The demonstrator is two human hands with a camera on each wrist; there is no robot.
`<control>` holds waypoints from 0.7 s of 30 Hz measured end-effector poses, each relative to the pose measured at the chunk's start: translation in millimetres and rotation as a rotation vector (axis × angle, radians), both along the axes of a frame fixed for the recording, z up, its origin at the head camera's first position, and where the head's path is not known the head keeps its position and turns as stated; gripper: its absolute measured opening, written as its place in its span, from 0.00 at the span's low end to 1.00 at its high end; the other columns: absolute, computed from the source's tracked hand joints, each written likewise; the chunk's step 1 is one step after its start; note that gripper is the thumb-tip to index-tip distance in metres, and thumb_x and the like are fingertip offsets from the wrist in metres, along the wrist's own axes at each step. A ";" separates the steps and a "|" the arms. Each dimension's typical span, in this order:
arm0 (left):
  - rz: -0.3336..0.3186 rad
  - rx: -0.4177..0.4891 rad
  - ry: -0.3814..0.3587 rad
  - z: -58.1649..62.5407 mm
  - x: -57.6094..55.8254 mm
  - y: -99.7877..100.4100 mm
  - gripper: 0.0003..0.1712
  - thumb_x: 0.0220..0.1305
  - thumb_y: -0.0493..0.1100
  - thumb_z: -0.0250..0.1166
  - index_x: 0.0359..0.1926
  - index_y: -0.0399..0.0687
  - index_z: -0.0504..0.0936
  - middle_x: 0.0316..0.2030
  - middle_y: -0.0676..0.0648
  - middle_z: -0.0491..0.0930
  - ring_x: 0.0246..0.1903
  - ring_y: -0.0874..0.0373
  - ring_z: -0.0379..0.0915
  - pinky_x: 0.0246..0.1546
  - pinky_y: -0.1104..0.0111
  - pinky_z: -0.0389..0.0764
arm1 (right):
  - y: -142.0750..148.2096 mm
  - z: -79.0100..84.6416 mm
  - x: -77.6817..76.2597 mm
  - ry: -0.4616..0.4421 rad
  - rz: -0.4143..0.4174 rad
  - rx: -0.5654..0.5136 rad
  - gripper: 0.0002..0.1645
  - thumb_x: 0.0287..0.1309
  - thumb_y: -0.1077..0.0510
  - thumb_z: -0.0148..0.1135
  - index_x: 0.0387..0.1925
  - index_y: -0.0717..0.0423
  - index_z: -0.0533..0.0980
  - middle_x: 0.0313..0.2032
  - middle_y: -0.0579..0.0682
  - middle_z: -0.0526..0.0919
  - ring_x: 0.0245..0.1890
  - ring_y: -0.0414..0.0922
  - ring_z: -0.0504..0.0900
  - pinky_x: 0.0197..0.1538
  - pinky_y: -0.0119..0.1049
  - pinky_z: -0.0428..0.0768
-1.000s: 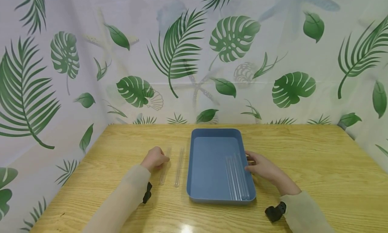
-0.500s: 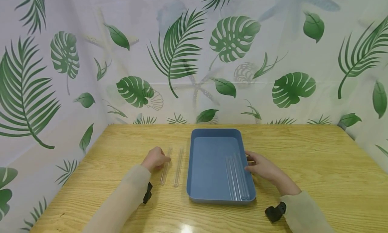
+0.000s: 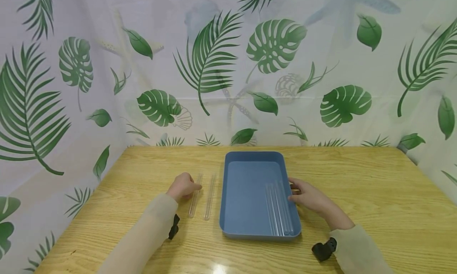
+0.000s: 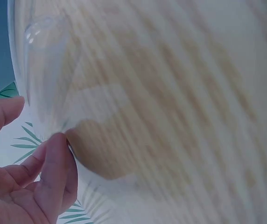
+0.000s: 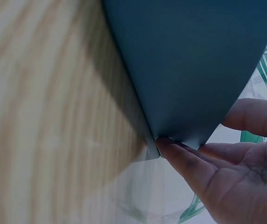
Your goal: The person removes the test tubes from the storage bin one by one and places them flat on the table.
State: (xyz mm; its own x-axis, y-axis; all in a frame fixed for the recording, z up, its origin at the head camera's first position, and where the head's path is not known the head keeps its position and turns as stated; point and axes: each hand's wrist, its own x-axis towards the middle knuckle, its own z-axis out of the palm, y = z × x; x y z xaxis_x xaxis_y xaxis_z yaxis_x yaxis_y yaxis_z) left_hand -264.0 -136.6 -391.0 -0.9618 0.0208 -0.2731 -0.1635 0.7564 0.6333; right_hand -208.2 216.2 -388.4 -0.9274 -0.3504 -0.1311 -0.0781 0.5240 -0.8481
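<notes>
Two clear test tubes lie side by side on the table, left of a blue tray (image 3: 246, 194). My left hand (image 3: 181, 185) pinches the left test tube (image 3: 193, 206) between thumb and curled fingers. In the left wrist view, this tube (image 4: 47, 60) points toward the camera, blurred, and its far part reaches the fingertips. Just to its right, apart from the hand, is the other test tube (image 3: 210, 198). My right hand (image 3: 308, 194) grips the tray's right wall, thumb at the rim and fingers against the outside, as the right wrist view shows.
Several more clear test tubes (image 3: 279, 210) lie together along the right side inside the tray. The wooden table (image 3: 375, 194) meets a leaf-printed cloth (image 3: 221, 79) at its back and left. Black wrist devices (image 3: 324, 250) sit near each sleeve.
The left hand's thumb and the left test tube have shifted slightly to the right, then stayed still. The right hand and the tray keep their places.
</notes>
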 end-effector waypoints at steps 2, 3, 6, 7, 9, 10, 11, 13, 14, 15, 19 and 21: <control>0.009 -0.013 0.010 1.8 0.2 0.8 0.20 0.54 0.41 0.62 0.14 0.46 0.61 0.09 0.51 0.59 0.10 0.60 0.55 0.14 0.70 0.61 | 0.0 -0.1 -0.1 0.000 0.000 0.000 0.36 0.57 0.68 0.49 0.62 0.75 0.45 0.57 0.75 0.55 0.55 0.67 0.58 0.50 0.52 0.67; 0.012 -0.016 0.021 3.0 0.4 1.3 0.18 0.54 0.41 0.62 0.17 0.44 0.62 0.11 0.50 0.60 0.11 0.60 0.56 0.15 0.70 0.61 | 0.0 -0.1 -0.1 -0.002 0.000 -0.005 0.36 0.57 0.68 0.49 0.62 0.75 0.45 0.57 0.75 0.55 0.56 0.67 0.58 0.50 0.52 0.67; 0.006 -0.015 0.074 7.9 0.9 3.8 0.12 0.55 0.41 0.61 0.26 0.40 0.66 0.19 0.47 0.65 0.16 0.58 0.60 0.18 0.69 0.64 | 0.0 0.4 0.2 -0.009 0.003 -0.018 0.36 0.57 0.68 0.49 0.62 0.75 0.44 0.57 0.76 0.54 0.56 0.67 0.58 0.50 0.51 0.68; 0.003 -0.009 0.088 9.6 1.0 4.9 0.12 0.55 0.40 0.61 0.28 0.39 0.67 0.21 0.46 0.65 0.18 0.58 0.61 0.19 0.69 0.65 | 0.1 0.2 0.2 -0.010 0.005 -0.020 0.36 0.57 0.68 0.49 0.62 0.75 0.44 0.57 0.76 0.54 0.56 0.67 0.58 0.50 0.51 0.68; -0.011 0.004 0.118 12.4 0.5 7.3 0.11 0.55 0.39 0.61 0.29 0.38 0.68 0.24 0.45 0.66 0.20 0.57 0.61 0.20 0.69 0.66 | 0.4 0.2 0.6 -0.012 0.006 -0.024 0.36 0.57 0.68 0.49 0.62 0.75 0.44 0.57 0.76 0.54 0.56 0.67 0.58 0.50 0.51 0.68; -0.020 0.010 0.130 13.7 0.3 8.8 0.10 0.55 0.39 0.61 0.30 0.37 0.68 0.25 0.44 0.67 0.21 0.57 0.62 0.21 0.68 0.66 | 0.6 0.0 0.5 -0.010 0.007 -0.023 0.36 0.57 0.68 0.49 0.62 0.75 0.44 0.57 0.76 0.54 0.56 0.67 0.58 0.50 0.51 0.68; -0.027 0.016 0.138 15.2 0.5 10.7 0.10 0.55 0.38 0.61 0.28 0.38 0.69 0.23 0.45 0.67 0.19 0.57 0.61 0.20 0.69 0.66 | 0.7 -0.2 0.5 -0.010 0.010 -0.022 0.36 0.57 0.68 0.49 0.62 0.76 0.44 0.57 0.76 0.54 0.56 0.67 0.58 0.50 0.51 0.68; -0.048 0.022 0.147 17.6 1.4 15.2 0.09 0.55 0.37 0.61 0.25 0.38 0.69 0.22 0.45 0.69 0.19 0.58 0.62 0.19 0.69 0.66 | 0.8 -0.5 0.7 -0.008 0.014 -0.020 0.36 0.57 0.68 0.49 0.62 0.76 0.44 0.57 0.76 0.54 0.55 0.68 0.58 0.50 0.51 0.68; -0.062 0.016 0.151 18.5 1.9 17.7 0.09 0.55 0.36 0.61 0.24 0.39 0.70 0.20 0.46 0.69 0.18 0.58 0.62 0.19 0.69 0.66 | 0.9 -0.5 0.8 -0.008 0.015 -0.019 0.37 0.57 0.68 0.49 0.62 0.76 0.44 0.57 0.76 0.54 0.55 0.68 0.58 0.50 0.51 0.68; -0.078 0.001 0.154 19.0 2.3 20.2 0.10 0.54 0.36 0.60 0.21 0.40 0.69 0.18 0.47 0.69 0.16 0.59 0.62 0.18 0.70 0.66 | 0.9 -0.4 0.7 -0.009 0.013 -0.020 0.36 0.57 0.68 0.49 0.62 0.76 0.44 0.57 0.76 0.54 0.55 0.68 0.58 0.50 0.51 0.68; -0.124 -0.099 0.152 18.6 2.9 28.9 0.17 0.52 0.35 0.61 0.12 0.45 0.65 0.12 0.50 0.66 0.13 0.60 0.59 0.15 0.71 0.63 | 1.0 -0.3 0.3 -0.008 0.011 -0.024 0.36 0.57 0.68 0.49 0.62 0.75 0.44 0.57 0.76 0.54 0.56 0.67 0.58 0.50 0.51 0.68; -0.132 -0.145 0.147 17.5 3.1 31.5 0.19 0.51 0.36 0.61 0.10 0.46 0.63 0.11 0.51 0.65 0.12 0.61 0.58 0.15 0.71 0.62 | 0.9 0.2 0.2 -0.007 0.011 -0.024 0.36 0.57 0.68 0.48 0.62 0.75 0.44 0.57 0.75 0.54 0.56 0.67 0.58 0.50 0.51 0.68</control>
